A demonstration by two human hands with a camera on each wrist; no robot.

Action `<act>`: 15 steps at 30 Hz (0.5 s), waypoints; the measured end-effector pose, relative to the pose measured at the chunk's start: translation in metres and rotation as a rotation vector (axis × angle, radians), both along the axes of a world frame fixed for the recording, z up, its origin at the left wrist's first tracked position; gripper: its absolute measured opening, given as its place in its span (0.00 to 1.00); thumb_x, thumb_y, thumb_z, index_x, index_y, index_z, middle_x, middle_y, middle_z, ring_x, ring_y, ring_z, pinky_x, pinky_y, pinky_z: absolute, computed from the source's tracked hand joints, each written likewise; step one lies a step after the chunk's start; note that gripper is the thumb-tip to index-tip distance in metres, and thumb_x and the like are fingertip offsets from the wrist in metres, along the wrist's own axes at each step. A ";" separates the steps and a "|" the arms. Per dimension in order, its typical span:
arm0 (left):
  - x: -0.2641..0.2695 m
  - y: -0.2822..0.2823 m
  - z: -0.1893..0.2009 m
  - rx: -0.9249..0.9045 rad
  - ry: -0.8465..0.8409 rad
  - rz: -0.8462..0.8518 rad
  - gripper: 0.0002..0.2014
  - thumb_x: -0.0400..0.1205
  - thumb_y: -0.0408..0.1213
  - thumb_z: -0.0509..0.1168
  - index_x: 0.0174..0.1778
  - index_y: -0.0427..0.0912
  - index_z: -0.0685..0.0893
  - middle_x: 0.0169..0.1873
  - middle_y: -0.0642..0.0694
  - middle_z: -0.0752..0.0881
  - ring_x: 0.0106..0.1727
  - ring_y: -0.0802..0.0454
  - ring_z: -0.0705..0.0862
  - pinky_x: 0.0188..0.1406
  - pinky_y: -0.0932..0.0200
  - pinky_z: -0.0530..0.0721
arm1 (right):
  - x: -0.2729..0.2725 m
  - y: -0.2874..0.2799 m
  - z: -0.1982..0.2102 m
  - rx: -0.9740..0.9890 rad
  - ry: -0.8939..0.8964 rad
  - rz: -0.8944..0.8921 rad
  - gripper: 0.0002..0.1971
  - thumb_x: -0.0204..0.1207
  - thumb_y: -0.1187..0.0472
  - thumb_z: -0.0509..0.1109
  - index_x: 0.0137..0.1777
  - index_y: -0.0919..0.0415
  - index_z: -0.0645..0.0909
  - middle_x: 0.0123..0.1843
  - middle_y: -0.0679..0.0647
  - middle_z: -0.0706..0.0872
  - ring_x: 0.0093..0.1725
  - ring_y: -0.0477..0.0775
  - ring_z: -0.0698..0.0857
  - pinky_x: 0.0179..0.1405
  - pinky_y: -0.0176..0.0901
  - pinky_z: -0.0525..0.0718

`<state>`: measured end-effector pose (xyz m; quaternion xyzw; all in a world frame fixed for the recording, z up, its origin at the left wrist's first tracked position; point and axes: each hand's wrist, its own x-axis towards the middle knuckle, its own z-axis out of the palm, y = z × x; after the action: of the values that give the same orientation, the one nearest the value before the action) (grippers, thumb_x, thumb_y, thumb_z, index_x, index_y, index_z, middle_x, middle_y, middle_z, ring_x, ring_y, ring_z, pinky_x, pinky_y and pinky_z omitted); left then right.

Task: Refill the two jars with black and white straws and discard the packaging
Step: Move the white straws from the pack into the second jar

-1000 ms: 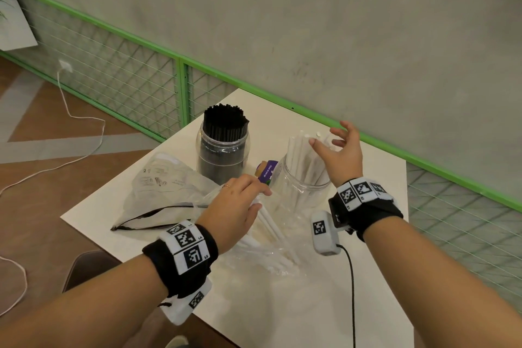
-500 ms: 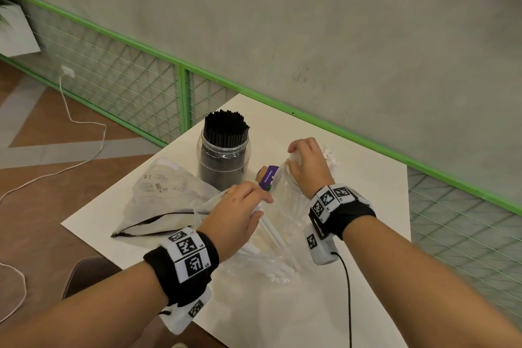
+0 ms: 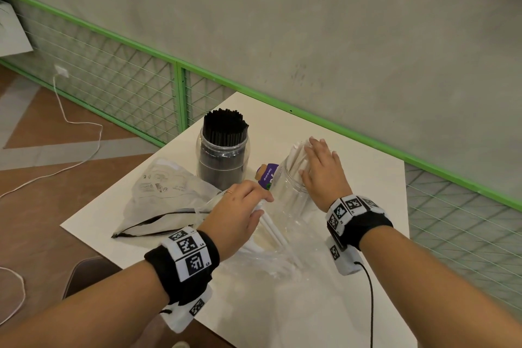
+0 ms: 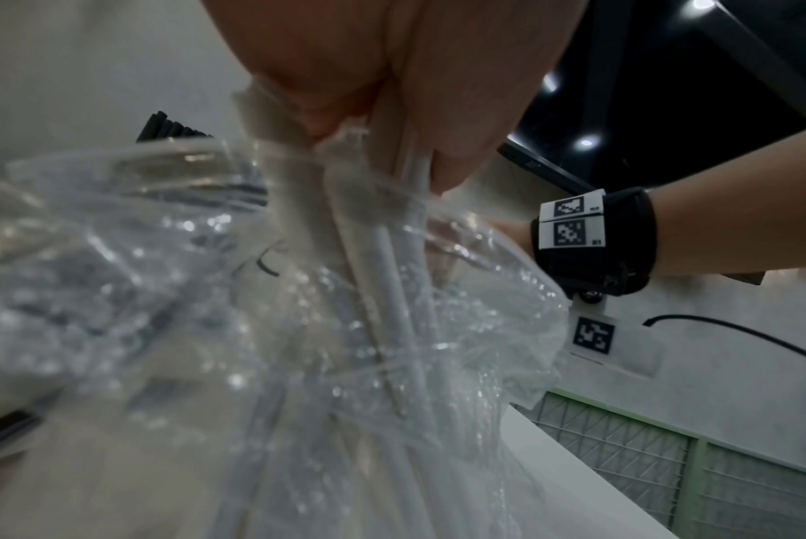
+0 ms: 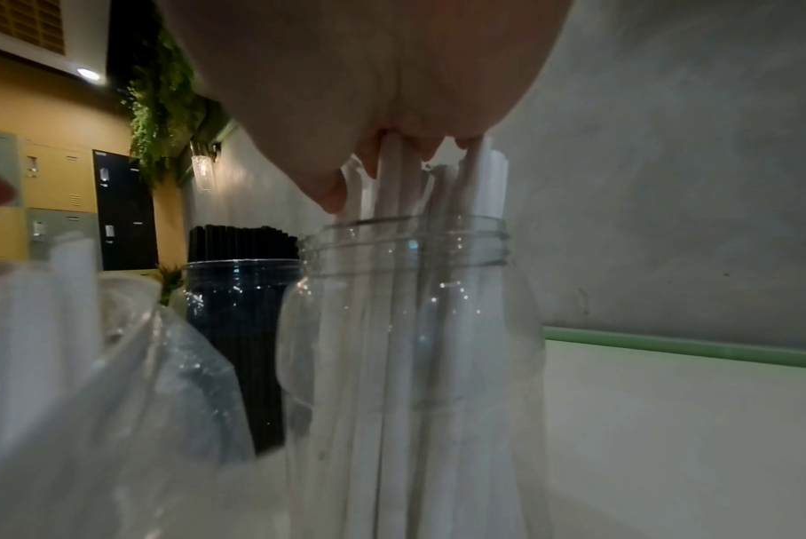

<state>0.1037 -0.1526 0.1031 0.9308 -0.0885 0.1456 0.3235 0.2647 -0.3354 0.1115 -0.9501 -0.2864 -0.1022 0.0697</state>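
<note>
Clear crinkled plastic nearest: the straw bag [image 3: 271, 257] lies on the white table [image 3: 353, 285] in front of the person, mouth toward the jars, with loose white straws [image 3: 272, 230] inside it. Left hand [image 3: 237, 215] sits on the bag's upper end, fingers curled and pinching a few of those straws together with the film; the left wrist view shows the pinch plainly, straws [image 4: 392, 291] running down from the fingers [image 4: 461, 120] into the wrinkled bag [image 4: 207, 328].

Just left of that bag, a second flat bag [image 3: 163, 198] with a black strip along its edge and printed marks on its face, lying on the table.

Next out: the clear jar [image 3: 288, 192], upright, holding white straws on end. Right hand [image 3: 322, 175] lies flat over the tops of them, fingers straight and spread, palm down, gripping nothing. Right wrist view confirms: fingertips [image 5: 332, 189] touch the straw ends [image 5: 406, 182] above the threaded jar mouth [image 5: 410, 237].

Between the two jars, a small purple-labelled item [image 3: 267, 175], mostly hidden; cannot tell what it is.

Beyond and left: the black-straw jar [image 3: 223, 161], upright, packed tight with black straws [image 3: 226, 127] standing above the rim.

Farthest: green-framed wire mesh rail [image 3: 180, 93] at the foot of a grey wall [image 3: 310, 22]. A white cable [image 3: 84, 127] trails over the brown floor at left.
</note>
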 end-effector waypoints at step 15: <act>0.000 0.002 -0.001 0.031 -0.005 -0.036 0.13 0.82 0.35 0.63 0.61 0.52 0.78 0.57 0.60 0.73 0.58 0.62 0.72 0.58 0.80 0.61 | 0.031 0.015 0.016 0.062 0.274 -0.234 0.39 0.70 0.34 0.70 0.79 0.43 0.60 0.80 0.54 0.63 0.78 0.65 0.60 0.71 0.59 0.69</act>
<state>0.1036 -0.1507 0.1017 0.9336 -0.1084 0.1404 0.3113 0.2957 -0.3207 0.1273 -0.9794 -0.1583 0.0117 0.1249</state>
